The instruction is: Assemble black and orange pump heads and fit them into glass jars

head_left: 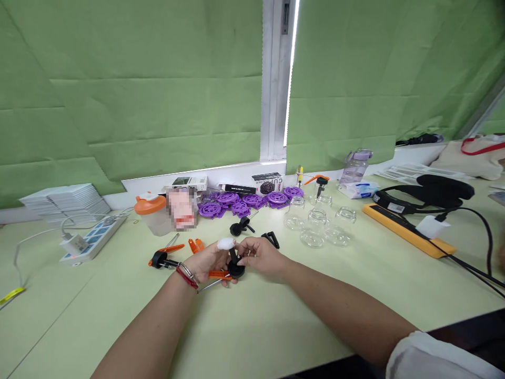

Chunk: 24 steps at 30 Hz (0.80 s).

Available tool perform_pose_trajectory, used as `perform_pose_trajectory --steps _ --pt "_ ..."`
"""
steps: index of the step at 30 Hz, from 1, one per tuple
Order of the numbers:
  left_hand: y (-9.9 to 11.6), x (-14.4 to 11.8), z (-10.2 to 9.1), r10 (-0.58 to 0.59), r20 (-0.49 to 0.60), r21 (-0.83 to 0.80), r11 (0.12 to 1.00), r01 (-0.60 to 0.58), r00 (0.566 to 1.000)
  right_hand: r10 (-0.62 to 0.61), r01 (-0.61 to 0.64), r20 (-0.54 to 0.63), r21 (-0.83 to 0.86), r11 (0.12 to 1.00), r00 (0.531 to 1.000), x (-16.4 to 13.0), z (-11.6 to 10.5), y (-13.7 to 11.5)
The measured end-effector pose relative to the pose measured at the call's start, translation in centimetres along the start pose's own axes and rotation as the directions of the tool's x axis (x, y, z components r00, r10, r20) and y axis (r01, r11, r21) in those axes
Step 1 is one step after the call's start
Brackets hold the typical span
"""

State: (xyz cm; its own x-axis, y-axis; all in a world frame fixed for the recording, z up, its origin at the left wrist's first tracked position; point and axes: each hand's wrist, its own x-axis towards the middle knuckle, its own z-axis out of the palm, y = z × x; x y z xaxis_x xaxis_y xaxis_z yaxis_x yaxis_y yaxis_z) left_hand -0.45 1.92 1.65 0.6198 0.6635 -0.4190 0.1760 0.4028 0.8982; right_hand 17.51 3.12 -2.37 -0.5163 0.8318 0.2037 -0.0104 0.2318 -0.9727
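A: Two hands are seen together above the pale green table, nearest the camera. What is held?

B: A black pump part with an upright stem is gripped between them. The fingers of the left hand are closed around it and around an orange lever; the right hand is pinched on the stem from the other side. A white bandage is worn on one left fingertip.

A: And just beyond?

B: Another black-and-orange pump assembly is laid to the left, a loose black part behind the hands. Farther right, clear glass cups are grouped. Purple plastic discs are spread near the wall, beside an orange-lidded shaker.
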Motion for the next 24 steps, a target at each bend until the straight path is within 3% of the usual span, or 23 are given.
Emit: perform_pose_trajectory --steps 13,16,18,20,22,24 --pt "-0.3 -0.2 0.1 0.028 0.019 -0.001 1.000 -0.028 0.999 -0.046 0.045 -0.019 -0.045 0.998 0.999 -0.1 -0.1 0.2" --pt "0.1 -0.8 0.2 0.108 0.012 -0.003 0.994 -0.108 0.994 -0.057 0.057 -0.052 0.013 0.998 0.997 -0.2 -0.5 -0.5" --pt "0.6 -1.4 0.7 0.238 -0.029 0.027 0.971 -0.238 0.971 -0.041 0.043 -0.059 0.046 0.998 0.997 -0.4 -0.8 -1.1" --pt "1.0 -1.9 1.4 0.425 -0.121 0.173 0.899 -0.403 0.897 0.001 0.001 -0.027 0.088 0.996 1.000 -0.6 -1.0 -1.6" --pt "1.1 -1.9 2.3 0.619 -0.202 0.450 0.747 -0.490 0.759 0.038 -0.045 0.045 0.159 0.986 0.998 -0.9 -0.9 -2.1" --pt "0.8 -1.4 3.0 0.775 -0.216 0.695 0.550 -0.464 0.594 0.059 -0.083 0.110 0.222 0.971 0.992 -1.1 -0.8 -2.3"
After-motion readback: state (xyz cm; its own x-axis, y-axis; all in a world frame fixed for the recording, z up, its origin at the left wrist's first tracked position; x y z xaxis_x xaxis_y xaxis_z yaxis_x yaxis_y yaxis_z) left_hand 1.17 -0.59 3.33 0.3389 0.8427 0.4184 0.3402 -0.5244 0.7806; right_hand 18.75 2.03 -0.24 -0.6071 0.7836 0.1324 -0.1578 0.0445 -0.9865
